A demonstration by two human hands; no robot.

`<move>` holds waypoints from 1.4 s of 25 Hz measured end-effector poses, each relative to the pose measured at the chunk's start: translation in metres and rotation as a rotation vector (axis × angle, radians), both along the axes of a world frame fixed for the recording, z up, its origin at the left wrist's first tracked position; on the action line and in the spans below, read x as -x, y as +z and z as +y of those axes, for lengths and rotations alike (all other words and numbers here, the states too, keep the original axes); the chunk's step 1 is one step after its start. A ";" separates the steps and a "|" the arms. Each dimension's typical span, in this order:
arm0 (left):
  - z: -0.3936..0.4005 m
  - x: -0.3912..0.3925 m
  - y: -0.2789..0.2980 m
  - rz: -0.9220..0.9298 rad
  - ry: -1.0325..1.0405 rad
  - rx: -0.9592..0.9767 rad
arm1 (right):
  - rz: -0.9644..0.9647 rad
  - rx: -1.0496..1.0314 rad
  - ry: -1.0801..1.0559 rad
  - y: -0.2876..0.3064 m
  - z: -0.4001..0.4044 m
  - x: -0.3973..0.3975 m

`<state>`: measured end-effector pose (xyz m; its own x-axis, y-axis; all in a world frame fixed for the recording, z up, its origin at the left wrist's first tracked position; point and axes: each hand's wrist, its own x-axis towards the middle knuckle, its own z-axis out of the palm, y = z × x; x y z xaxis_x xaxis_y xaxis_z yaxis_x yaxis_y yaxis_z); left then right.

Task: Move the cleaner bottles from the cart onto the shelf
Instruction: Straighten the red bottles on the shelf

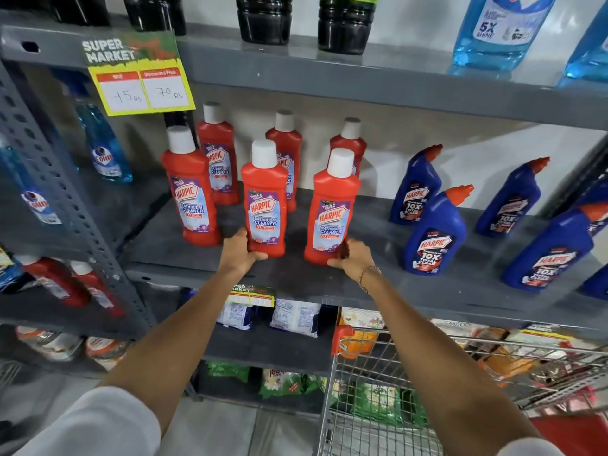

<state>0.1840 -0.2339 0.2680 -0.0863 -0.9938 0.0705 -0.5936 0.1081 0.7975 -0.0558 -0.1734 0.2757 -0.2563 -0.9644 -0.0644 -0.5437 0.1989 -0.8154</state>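
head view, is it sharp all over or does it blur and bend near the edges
Head view: sharp in the middle, where the labels on the two red bottles at the left hand and right hand read clearly; the cart and lower shelves look soft; the wide lens bows the shelf edge and tilts the outer blue bottles.

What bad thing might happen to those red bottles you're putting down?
Both held red bottles stand near the shelf's front edge, gripped low by the left hand and right hand, so they might tip and fall. Pushed back carelessly, they might knock the red bottles behind.
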 end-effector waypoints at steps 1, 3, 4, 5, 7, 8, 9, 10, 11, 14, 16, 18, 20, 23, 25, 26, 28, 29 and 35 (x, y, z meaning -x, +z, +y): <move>0.002 0.004 0.000 0.010 -0.017 0.000 | 0.015 0.004 -0.019 -0.001 0.003 0.007; 0.002 0.009 -0.003 0.019 -0.037 -0.001 | 0.036 0.006 -0.050 -0.002 0.010 0.017; 0.001 0.010 -0.005 0.017 -0.043 -0.001 | 0.044 0.002 -0.057 -0.003 0.011 0.020; 0.001 0.009 -0.006 0.013 -0.050 -0.008 | 0.050 -0.002 -0.067 -0.004 0.012 0.022; -0.001 0.008 -0.008 0.008 -0.066 -0.018 | 0.055 -0.008 -0.081 -0.007 0.013 0.024; -0.002 0.008 -0.008 0.004 -0.069 -0.019 | 0.055 -0.010 -0.083 -0.008 0.012 0.024; -0.002 0.008 -0.008 -0.003 -0.069 -0.019 | 0.051 -0.012 -0.080 -0.008 0.011 0.025; -0.003 0.007 -0.009 -0.003 -0.070 -0.022 | 0.045 -0.015 -0.074 -0.008 0.010 0.025; -0.003 0.007 -0.008 -0.003 -0.072 -0.024 | 0.040 -0.018 -0.072 -0.008 0.009 0.025; -0.004 0.005 -0.008 0.001 -0.073 -0.010 | 0.043 -0.025 -0.063 -0.010 0.005 0.027; -0.005 0.006 -0.009 0.007 -0.068 -0.010 | 0.044 -0.026 -0.055 -0.013 0.000 0.027; -0.005 0.006 -0.010 0.021 -0.080 -0.017 | 0.056 -0.023 -0.053 -0.013 -0.002 0.026; -0.004 0.006 -0.011 0.026 -0.095 -0.023 | 0.078 -0.022 -0.056 -0.011 -0.001 0.024; -0.003 0.004 -0.011 0.030 -0.091 -0.054 | 0.071 -0.033 -0.051 -0.006 0.003 0.022; 0.004 0.004 -0.010 -0.024 -0.084 -0.059 | 0.045 -0.043 -0.029 -0.001 0.009 0.019; 0.010 0.004 -0.009 -0.064 -0.068 -0.052 | 0.008 -0.055 -0.017 0.000 0.014 0.017; 0.031 0.008 -0.003 -0.164 0.048 0.000 | -0.090 -0.055 -0.026 -0.001 0.030 0.017; 0.046 0.015 0.000 -0.209 0.122 0.087 | -0.102 -0.031 -0.049 -0.004 0.039 0.021; 0.135 0.118 -0.019 -0.126 -0.089 0.465 | -0.050 0.130 -0.311 -0.006 0.103 0.087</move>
